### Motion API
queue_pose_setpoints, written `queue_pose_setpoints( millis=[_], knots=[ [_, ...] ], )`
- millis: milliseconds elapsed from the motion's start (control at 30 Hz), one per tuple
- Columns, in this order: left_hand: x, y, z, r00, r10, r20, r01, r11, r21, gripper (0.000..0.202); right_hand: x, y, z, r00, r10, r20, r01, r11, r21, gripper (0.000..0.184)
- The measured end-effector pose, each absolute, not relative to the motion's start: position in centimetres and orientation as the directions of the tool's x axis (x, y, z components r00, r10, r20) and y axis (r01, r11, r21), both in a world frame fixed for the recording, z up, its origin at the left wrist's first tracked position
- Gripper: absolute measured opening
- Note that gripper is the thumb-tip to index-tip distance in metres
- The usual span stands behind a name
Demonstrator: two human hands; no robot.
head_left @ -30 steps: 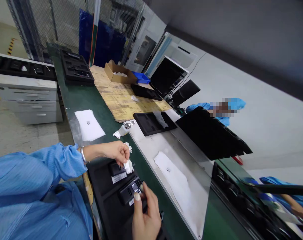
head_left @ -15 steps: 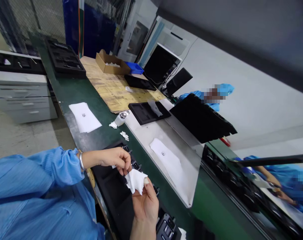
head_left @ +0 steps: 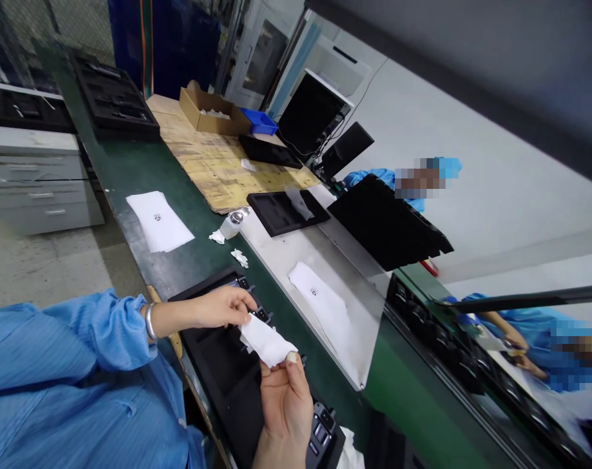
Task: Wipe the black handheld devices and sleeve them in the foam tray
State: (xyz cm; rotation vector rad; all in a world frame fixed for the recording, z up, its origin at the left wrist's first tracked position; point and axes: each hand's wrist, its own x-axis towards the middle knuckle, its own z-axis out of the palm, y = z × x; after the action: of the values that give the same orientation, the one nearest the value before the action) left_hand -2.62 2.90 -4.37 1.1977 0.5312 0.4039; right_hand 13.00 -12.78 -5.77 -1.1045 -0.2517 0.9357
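Cloth (head_left: 269,342) flatter above green bench (head_left: 146,159), wall (head_left: 491,195) beyond

Cloth (head_left: 270,344): plain white. Near tray (head_left: 222,374): matt black. Worktop (head_left: 152,159): dark green, with a greyish patch at the left edge. Sheets (head_left: 163,228), left: white, each visible top face bearing one small dark emblem. Sleeve (head_left: 98,329): blue, finely striped. Bracelet (head_left: 150,322): silver. Bottle (head_left: 228,227): whitish, silver top. Far board (head_left: 200,166): yellow-tan, streaked brown. Carton (head_left: 194,116): brown. Bin (head_left: 260,122): bright blue. Drawer unit (head_left: 36,182): pale grey.
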Motion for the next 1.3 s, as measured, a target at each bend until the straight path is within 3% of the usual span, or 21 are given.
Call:
queue_pose_setpoints(
  millis=[100, 167, 267, 333, 500, 600, 667, 767, 833, 900, 967, 1033, 1133, 1200, 1300],
  knots=[
    [-2.8, 2.3, -4.6, 0.727, 0.675, -0.126, -0.057, 0.242, 0.969, 0.034, 11.8, -12.4, -5.6, 0.632, 0.741, -0.227, -0.477, 0.141, -0.867, 0.026],
    [-2.8, 1.3, -5.0, 0.769, 0.630, -0.113, -0.076, 0.266, 0.961, 0.038, 10.5, -12.0, -5.5, 0.607, 0.763, -0.221, -0.453, 0.104, -0.886, 0.031],
    [-2.7, -0.3, -5.8, 0.848, 0.514, -0.128, -0.133, 0.441, 0.888, 0.050, 8.7, -11.4, -5.8, 0.552, 0.805, -0.219, -0.408, 0.031, -0.913, 0.036],
    [-2.5, -1.0, -6.5, 0.837, 0.525, -0.154, -0.166, 0.512, 0.843, 0.053, 8.2, -11.2, -6.3, 0.552, 0.805, -0.218, -0.362, -0.005, -0.932, 0.039],
    [-2.6, -1.2, -7.6, 0.741, 0.652, -0.160, -0.206, 0.448, 0.870, 0.049, 9.5, -11.2, -8.0, 0.688, 0.718, -0.108, -0.078, -0.075, -0.994, 0.044],
    [-2.5, -1.1, -8.0, 0.730, 0.669, -0.139, -0.189, 0.394, 0.900, 0.046, 10.5, -11.1, -8.9, 0.580, 0.808, -0.109, 0.039, -0.161, -0.986, 0.049],
    [-2.3, -1.1, -8.5, 0.720, 0.680, -0.135, -0.154, 0.346, 0.926, 0.046, 10.7, -10.9, -9.3, 0.504, 0.860, -0.082, 0.143, -0.177, -0.974, 0.043],
    [-2.2, -1.0, -9.5, 0.694, 0.710, -0.116, -0.128, 0.281, 0.951, 0.046, 10.3, -10.2, -9.3, 0.523, 0.817, 0.241, 0.522, -0.084, -0.849, 0.031],
    [-2.2, -0.8, -10.0, 0.680, 0.723, -0.118, -0.094, 0.247, 0.965, 0.049, 9.8, -9.6, -9.2, 0.390, 0.785, 0.481, 0.790, -0.018, -0.612, 0.023],
    [-2.4, -0.3, -10.3, 0.661, 0.738, -0.137, -0.028, 0.207, 0.978, 0.054, 9.4, -8.9, -9.4, 0.221, 0.795, 0.565, 0.919, 0.023, -0.392, 0.024],
    [-2.7, 0.2, -10.2, 0.649, 0.746, -0.148, 0.040, 0.161, 0.986, 0.058, 9.2, -8.3, -9.7, 0.126, 0.824, 0.552, 0.961, 0.036, -0.274, 0.028],
    [-3.0, 0.9, -10.0, 0.651, 0.743, -0.158, 0.106, 0.117, 0.987, 0.063, 9.5, -7.7, -10.2, 0.088, 0.840, 0.536, 0.967, 0.056, -0.247, 0.029],
    [-3.8, 2.0, -9.6, 0.660, 0.739, -0.135, 0.194, 0.006, 0.981, 0.064, 11.4, -5.8, -10.2, 0.047, 0.862, 0.505, 0.934, 0.142, -0.329, 0.026],
    [-4.6, 2.8, -9.6, 0.642, 0.765, -0.049, 0.207, -0.111, 0.972, 0.057, 13.2, -3.0, -9.4, 0.024, 0.864, 0.502, 0.905, 0.194, -0.378, 0.026],
    [-5.9, 3.6, -10.6, 0.592, 0.794, 0.135, 0.243, -0.336, 0.910, 0.038, 15.3, 4.0, -7.4, 0.009, 0.833, 0.553, 0.918, 0.213, -0.335, 0.030]
  ],
)
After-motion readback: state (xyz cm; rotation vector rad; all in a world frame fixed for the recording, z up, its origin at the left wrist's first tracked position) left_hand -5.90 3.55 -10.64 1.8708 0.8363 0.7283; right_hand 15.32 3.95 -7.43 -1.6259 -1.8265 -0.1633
